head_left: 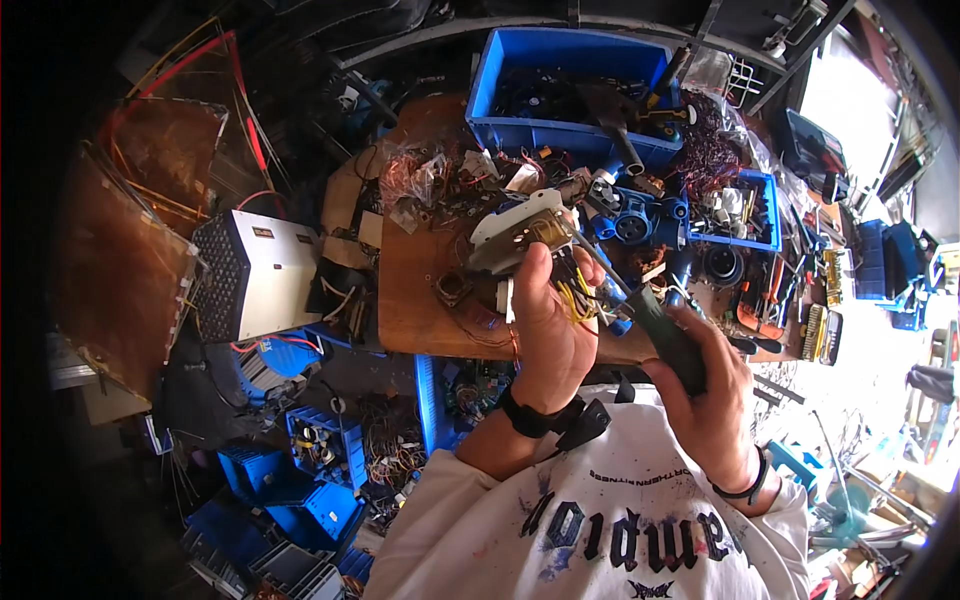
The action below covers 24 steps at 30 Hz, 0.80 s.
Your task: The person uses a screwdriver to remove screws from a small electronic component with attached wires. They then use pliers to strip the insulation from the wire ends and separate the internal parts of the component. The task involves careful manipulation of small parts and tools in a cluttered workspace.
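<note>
Left hand (555, 335) gripped a wired metal assembly (510, 240); right hand (715, 405) clasped a dark-green-handled screwdriver (667, 345), which, slipping under pressure, could have stabbed the bracing fingers (589, 269).

A brown wooden workbench (400, 310) with rounded corners stands in a crowded room — dark floor (208, 400) shows at its lower left. White glare (850, 85) floods the right side, while a metal frame (440, 38) crosses the shadowy back
</note>
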Each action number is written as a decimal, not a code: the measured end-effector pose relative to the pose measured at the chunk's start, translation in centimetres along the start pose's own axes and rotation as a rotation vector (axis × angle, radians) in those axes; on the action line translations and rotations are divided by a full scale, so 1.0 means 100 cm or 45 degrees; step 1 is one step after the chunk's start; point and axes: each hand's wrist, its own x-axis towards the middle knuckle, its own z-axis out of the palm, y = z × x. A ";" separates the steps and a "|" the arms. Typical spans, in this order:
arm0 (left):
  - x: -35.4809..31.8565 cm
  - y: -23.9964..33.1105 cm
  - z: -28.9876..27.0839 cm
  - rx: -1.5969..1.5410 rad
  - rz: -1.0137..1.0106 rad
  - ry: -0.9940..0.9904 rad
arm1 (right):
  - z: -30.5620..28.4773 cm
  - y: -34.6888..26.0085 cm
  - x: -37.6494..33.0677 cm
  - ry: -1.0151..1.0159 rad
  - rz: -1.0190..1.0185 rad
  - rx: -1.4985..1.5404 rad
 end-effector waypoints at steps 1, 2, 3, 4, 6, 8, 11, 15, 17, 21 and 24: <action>0.000 -0.001 0.000 0.011 0.010 -0.002 | 0.000 0.002 -0.001 -0.042 -0.008 0.000; 0.000 -0.002 0.001 0.025 0.022 -0.003 | 0.000 0.002 0.000 -0.037 -0.021 -0.004; -0.001 -0.003 0.003 0.037 0.034 0.013 | -0.001 0.000 0.002 -0.032 -0.034 -0.008; -0.002 -0.002 0.005 0.048 0.047 0.029 | -0.002 -0.002 0.003 -0.026 -0.048 -0.012; -0.002 -0.003 0.004 0.053 0.049 0.060 | -0.006 -0.004 0.003 -0.086 -0.001 0.032; -0.002 -0.003 0.002 0.047 0.033 0.088 | -0.008 -0.004 0.003 -0.115 0.000 -0.012; 0.000 -0.003 -0.005 0.043 -0.010 0.065 | -0.007 -0.004 0.005 -0.088 -0.090 -0.167; 0.000 -0.003 -0.001 -0.006 -0.007 0.091 | -0.008 -0.003 0.003 -0.013 -0.166 -0.237; 0.000 -0.003 0.000 -0.041 -0.011 0.110 | -0.007 -0.003 0.004 0.020 -0.127 -0.226; 0.001 -0.004 -0.002 -0.050 -0.010 0.089 | -0.005 0.001 0.005 -0.033 0.016 -0.092; 0.001 -0.005 0.000 -0.031 -0.038 0.132 | -0.005 -0.002 0.003 -0.121 0.097 -0.011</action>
